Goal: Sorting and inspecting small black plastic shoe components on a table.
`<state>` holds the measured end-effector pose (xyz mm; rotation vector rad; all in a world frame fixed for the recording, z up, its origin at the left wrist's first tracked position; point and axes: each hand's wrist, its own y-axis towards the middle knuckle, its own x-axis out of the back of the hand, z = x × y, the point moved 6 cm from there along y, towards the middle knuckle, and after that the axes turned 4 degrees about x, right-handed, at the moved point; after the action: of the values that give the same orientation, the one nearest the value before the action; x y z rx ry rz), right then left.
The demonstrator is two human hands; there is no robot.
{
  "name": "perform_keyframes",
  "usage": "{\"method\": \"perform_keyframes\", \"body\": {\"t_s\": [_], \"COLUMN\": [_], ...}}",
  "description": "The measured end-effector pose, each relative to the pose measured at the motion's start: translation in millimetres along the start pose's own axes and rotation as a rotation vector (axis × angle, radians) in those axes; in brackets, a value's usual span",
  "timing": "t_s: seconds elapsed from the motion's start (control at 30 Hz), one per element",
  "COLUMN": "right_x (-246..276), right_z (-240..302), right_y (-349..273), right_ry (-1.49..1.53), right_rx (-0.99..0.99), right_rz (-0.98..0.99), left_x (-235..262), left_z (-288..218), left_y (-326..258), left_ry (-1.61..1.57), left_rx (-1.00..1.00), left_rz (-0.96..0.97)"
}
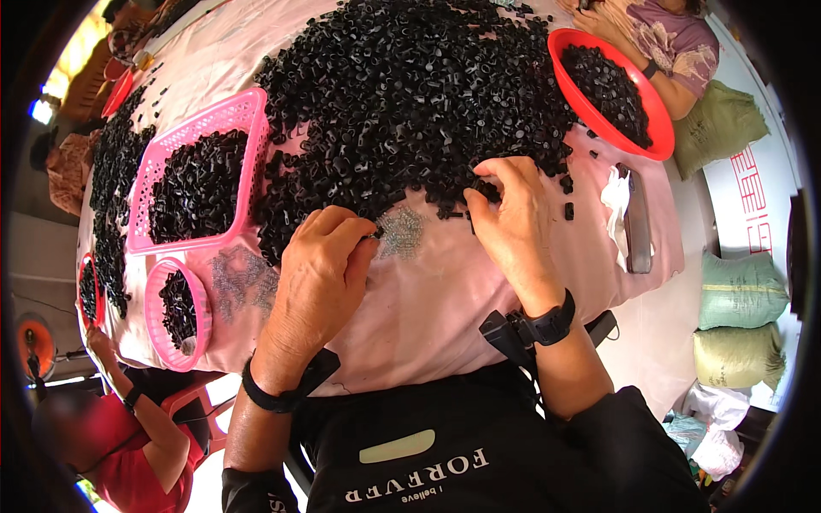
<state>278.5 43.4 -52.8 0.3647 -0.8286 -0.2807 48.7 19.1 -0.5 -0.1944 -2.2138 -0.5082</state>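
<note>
My left hand [318,269] is closed in a pinch over the table, thumb against forefinger, with a small dark piece [377,232] at the fingertips. Its exact shape is too small to make out. My right hand [518,224] reaches the near edge of a large heap of small black plastic pieces [419,94], its thumb and fingers curled around one or more of them. Between the two hands lies a small pile of fine silvery metal parts [402,232]. A second silvery pile [242,282] sits left of my left wrist.
A pink slotted basket [256,128] and a round pink basket [202,299] of black pieces stand left; a red basin [658,141] of them stands far right. Near it lie a dark long box [638,222] and white tissue [614,197]. Co-workers sit around the pink-covered table [410,316].
</note>
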Motion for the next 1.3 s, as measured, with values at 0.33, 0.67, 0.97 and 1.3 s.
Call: {"method": "perform_keyframes", "body": {"t_s": [0.33, 0.67, 0.97, 1.3], "right_x": [-6.8, -11.9, -7.6, -14.1], "right_z": [-3.3, -2.5, 23.4, 19.5], "right_y": [0.7, -0.4, -6.3, -23.2], "right_ry": [0.104, 0.57, 0.737, 0.977], "right_rx": [-0.015, -0.31, -0.324, -0.38], "right_rz": [0.087, 0.09, 0.13, 0.134], "left_x": [2.7, -3.8, -11.5, -40.4], "left_z": [1.7, 6.2, 6.2, -5.8], "left_y": [0.7, -0.5, 2.0, -0.4], "left_ry": [-0.001, 0.005, -0.015, 0.017], "left_rx": [-0.008, -0.039, -0.06, -0.182], "left_rz": [0.034, 0.059, 0.062, 0.13]}}
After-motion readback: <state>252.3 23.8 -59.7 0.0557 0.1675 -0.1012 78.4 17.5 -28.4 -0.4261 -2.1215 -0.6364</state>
